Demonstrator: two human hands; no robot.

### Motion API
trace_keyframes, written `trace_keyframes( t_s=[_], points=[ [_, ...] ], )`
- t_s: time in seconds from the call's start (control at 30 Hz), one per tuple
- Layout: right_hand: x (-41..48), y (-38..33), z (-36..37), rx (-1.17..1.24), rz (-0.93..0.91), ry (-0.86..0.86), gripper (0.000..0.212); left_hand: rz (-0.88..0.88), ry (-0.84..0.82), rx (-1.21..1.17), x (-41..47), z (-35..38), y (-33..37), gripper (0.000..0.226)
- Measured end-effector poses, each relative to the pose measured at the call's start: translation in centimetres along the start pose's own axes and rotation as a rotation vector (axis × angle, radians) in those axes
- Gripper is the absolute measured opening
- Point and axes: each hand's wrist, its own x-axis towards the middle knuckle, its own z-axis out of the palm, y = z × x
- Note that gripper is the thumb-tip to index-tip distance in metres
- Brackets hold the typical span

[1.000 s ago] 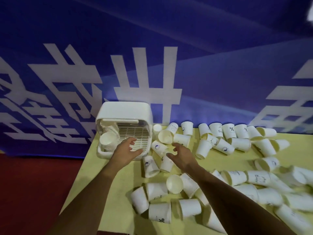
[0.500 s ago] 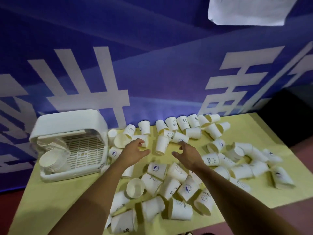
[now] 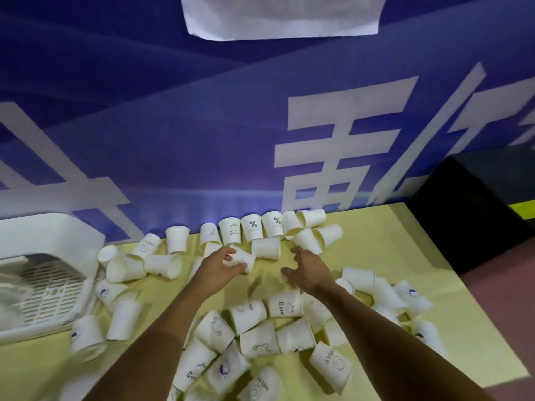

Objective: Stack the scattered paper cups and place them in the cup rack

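At 9 o'clock, cup rack point(image 3: 49, 247) on surface point(image 3: 34, 369): contents blurred, cannot tell. Since half second back, reached forward with left hand point(image 3: 215, 270), fingers now curled round lying paper cup point(image 3: 244, 257) at 12 o'clock. Just right, right hand point(image 3: 309, 270) spread, holding nothing. Likely first pick for new stack. Scattered cups point(image 3: 285, 303) from 3 to 6 o'clock, unstacked.

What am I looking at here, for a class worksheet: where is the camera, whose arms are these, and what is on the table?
There is no machine: a person wears one wide-angle camera on the head, so you look forward and down along their two bare arms. On the yellow table lie scattered white paper cups, many on their sides. The white cup rack stands at the table's left end. The left hand grips one lying cup; the right hand is open and holds nothing. A blue banner hangs behind.
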Motion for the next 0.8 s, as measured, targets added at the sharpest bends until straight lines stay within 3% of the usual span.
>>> trace_keyframes(
  t_s=[0.33, 0.7, 0.8],
  points=[
    [6.4, 7.3, -6.4, -0.027, 0.04, -0.002, 0.067, 0.006, -0.092, 0.047, 7.3, 7.1, 8.2, 0.051],
    [16.6, 8.7, -7.8, -0.206, -0.073, 0.147, 0.048, -0.076, -0.082, 0.14, 16.2, 11.0, 10.6, 0.062],
    [19.0, 8.8, -7.1, -0.249, -0.092, 0.117, 0.052, -0.108, -0.099, 0.127, 18.1, 12.5, 10.7, 0.068]
  ],
)
